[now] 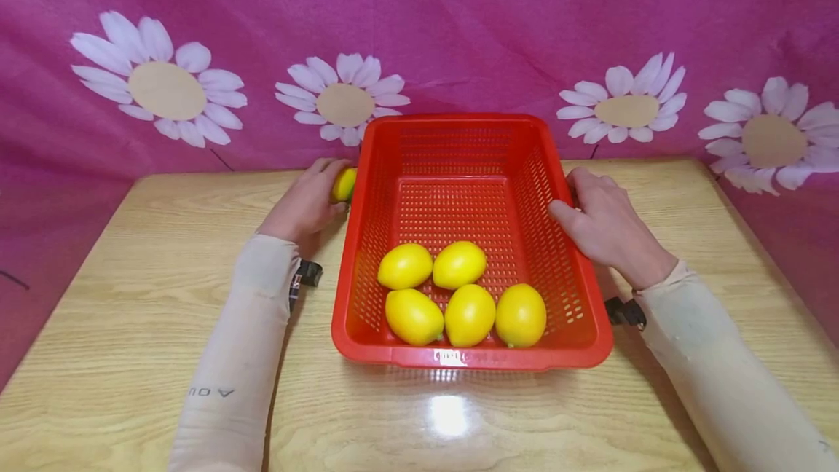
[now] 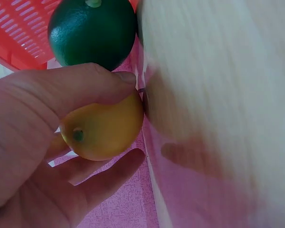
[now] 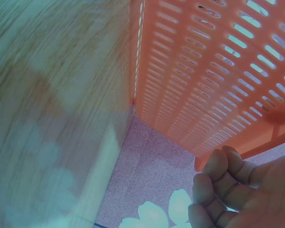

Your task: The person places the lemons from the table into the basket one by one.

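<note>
A red plastic basket (image 1: 472,359) with slotted walls stands on the table, tilted toward the head camera. Several yellow lemons (image 1: 470,314) lie inside, gathered at its near end. Left of the basket, my left hand (image 1: 311,199) holds another lemon (image 2: 109,130) between thumb and fingers, low at the table surface. Beyond the thumb in the left wrist view, a dark green round fruit (image 2: 92,35) sits against the basket's side; the head view mostly hides it. My right hand (image 1: 606,224) grips the right rim, thumb on top and fingers (image 3: 213,164) curled outside under the edge.
The light wooden table (image 1: 131,326) ends at a pink cloth (image 1: 459,28) with white flowers, hanging close behind the basket. Table surface extends on both sides of the basket and in front of it.
</note>
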Motion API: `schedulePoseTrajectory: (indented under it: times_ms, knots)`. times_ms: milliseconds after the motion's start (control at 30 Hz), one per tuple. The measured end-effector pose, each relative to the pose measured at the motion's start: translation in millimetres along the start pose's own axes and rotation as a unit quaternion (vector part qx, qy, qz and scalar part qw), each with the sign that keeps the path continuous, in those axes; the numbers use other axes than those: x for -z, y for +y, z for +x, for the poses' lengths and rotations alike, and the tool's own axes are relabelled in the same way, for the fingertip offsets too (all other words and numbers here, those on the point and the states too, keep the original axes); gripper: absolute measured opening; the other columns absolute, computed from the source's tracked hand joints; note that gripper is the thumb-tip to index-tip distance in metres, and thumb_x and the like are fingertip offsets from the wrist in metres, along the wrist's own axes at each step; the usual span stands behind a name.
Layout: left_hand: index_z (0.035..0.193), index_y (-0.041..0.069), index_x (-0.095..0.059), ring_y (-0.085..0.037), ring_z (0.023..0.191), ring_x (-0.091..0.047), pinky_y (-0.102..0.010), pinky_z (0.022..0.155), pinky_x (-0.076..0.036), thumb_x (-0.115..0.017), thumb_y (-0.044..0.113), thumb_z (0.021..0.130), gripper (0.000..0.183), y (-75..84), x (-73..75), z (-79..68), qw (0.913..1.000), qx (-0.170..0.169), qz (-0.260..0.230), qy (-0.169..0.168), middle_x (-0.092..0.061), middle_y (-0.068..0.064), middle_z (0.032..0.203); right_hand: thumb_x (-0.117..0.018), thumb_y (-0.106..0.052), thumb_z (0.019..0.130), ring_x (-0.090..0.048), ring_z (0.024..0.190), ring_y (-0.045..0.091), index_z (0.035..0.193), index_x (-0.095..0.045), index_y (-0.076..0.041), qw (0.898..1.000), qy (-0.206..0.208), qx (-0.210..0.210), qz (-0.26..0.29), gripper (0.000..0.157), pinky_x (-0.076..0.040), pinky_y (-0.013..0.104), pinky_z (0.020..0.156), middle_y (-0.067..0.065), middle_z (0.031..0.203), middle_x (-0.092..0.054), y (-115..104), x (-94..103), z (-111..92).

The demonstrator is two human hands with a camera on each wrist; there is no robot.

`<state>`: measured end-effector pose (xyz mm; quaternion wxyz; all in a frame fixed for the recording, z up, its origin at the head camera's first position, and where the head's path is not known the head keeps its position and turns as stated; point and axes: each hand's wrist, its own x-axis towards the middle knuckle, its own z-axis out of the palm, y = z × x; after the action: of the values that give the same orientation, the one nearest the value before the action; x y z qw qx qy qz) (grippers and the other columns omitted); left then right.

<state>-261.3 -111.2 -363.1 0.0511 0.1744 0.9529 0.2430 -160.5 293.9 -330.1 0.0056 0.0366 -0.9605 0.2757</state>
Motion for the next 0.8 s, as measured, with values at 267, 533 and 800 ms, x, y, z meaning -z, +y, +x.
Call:
schedulePoseTrajectory:
  times_ms: [267,533,800]
  knots:
    - [0.154,0.009,-0.042,-0.036,0.132,-0.049,-0.058,0.117,-0.046,-0.069,0.006,0.095,0.065,1.2,2.0,-1.3,0.9998,0.017,-0.002,-0.006,-0.043,-0.016,0.155,-0.053,-0.027,0.099,-0.060,0.095,0.031,0.125,-0.054,-0.002,1.000,-0.007,-0.010,-0.001,0.036,-0.059,0.034,0.067,0.020,0.108,-0.064,-0.2,-0.1,-0.7]
    - [0.155,0.009,-0.042,-0.037,0.134,-0.050,-0.058,0.118,-0.044,-0.068,0.006,0.095,0.065,-3.4,4.1,-4.0,0.9999,0.008,0.007,-0.009,-0.043,-0.017,0.156,-0.053,-0.024,0.098,-0.068,0.081,0.026,0.126,-0.053,0.000,1.000,-0.013,-0.007,0.017,0.037,-0.064,0.035,0.062,0.021,0.108,-0.064,-2.1,-2.3,-0.8]
    - [0.156,0.011,-0.045,-0.039,0.137,-0.051,-0.058,0.118,-0.044,-0.069,0.004,0.094,0.067,-3.2,3.7,-2.9,0.9997,-0.016,0.015,-0.010,-0.045,-0.018,0.157,-0.052,-0.025,0.098,-0.058,0.095,0.032,0.124,-0.056,-0.001,1.000,0.000,-0.005,-0.007,0.036,-0.057,0.033,0.067,0.020,0.106,-0.065,-0.1,-0.4,-1.9]
